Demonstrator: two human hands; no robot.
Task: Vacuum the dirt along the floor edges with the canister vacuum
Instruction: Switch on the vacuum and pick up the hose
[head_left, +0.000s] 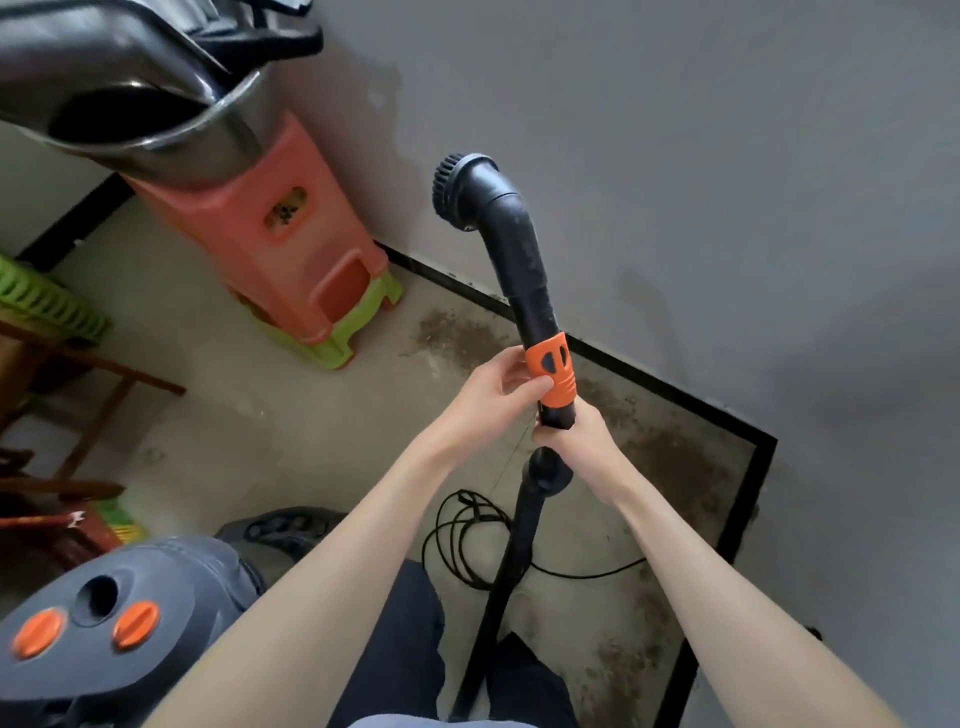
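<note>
Hands (524, 400) on wand (524, 260) (dirt (670, 457) along baseboard (675, 400))

Out of sight or cut short

My right hand (574, 441) hides part of the black wand (519, 551); my leg and the lower edge cut off its far end. The canister vacuum (88, 634) is blurred, cropped at the left edge.

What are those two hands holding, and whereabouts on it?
Both grip the black vacuum wand with round brush head. The left hand pinches its orange collar; the right hand wraps the black tube just below.
</note>
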